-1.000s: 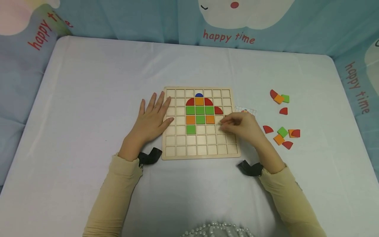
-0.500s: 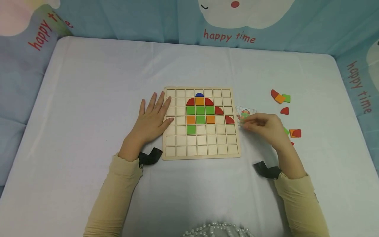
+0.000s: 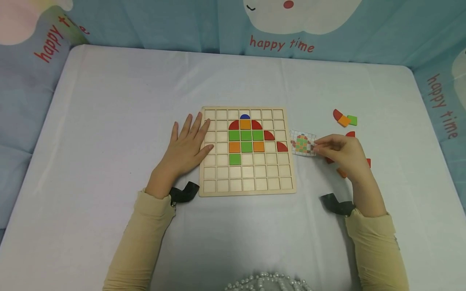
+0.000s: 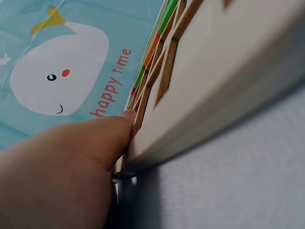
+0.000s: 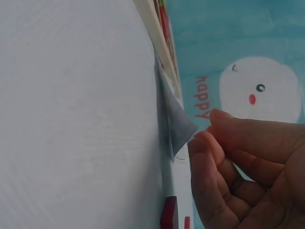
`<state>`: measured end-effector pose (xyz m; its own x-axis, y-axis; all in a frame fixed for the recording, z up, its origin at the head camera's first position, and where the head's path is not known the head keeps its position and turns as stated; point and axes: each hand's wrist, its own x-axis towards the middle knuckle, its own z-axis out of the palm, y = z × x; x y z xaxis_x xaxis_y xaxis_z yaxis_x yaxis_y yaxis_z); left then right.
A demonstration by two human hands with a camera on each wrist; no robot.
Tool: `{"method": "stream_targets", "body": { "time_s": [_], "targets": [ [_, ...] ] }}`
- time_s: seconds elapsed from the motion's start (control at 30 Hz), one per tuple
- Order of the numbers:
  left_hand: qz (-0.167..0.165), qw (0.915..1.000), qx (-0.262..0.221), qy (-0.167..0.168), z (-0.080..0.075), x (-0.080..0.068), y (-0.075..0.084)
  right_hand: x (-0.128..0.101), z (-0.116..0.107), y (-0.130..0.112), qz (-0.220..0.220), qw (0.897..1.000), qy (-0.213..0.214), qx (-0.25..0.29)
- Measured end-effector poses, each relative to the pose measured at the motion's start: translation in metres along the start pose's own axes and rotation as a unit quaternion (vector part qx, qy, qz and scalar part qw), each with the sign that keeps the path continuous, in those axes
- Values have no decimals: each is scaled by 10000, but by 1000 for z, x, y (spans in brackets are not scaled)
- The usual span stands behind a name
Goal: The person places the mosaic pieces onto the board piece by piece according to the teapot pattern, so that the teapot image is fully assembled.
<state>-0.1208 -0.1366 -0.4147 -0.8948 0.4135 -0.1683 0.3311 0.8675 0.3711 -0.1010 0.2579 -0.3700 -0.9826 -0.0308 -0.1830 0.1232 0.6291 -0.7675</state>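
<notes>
Wooden grid board [image 3: 247, 178] under our flat left hand [image 3: 185, 147] | right hand [image 3: 342, 153] pinches pattern card [image 3: 303, 143] | loose tiles [image 3: 345, 120] beyond | white table [image 3: 109, 101], blue curtain [image 3: 182, 24]

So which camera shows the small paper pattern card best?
The head view: the small paper pattern card lies flat beside the wooden grid board, its printed coloured figure visible. The right wrist view shows only its raised corner; the left wrist view misses it.

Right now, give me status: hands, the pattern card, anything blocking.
Left hand flat, resting on the board's left edge. Right hand pinching the pattern card at its right edge, beside the board. Loose pieces partly under the right hand; nothing blocking.
</notes>
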Motion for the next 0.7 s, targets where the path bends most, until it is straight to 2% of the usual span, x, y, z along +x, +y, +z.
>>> {"method": "stream_targets", "body": {
  "time_s": [0.27,0.7],
  "targets": [
    [1,10000,5,1,-1,0,0,4,0,3,194,9995,33,-240],
    [-5,10000,50,-2,1,1,-1,17,6,5,455,9982,299,-267]
  ]
}}
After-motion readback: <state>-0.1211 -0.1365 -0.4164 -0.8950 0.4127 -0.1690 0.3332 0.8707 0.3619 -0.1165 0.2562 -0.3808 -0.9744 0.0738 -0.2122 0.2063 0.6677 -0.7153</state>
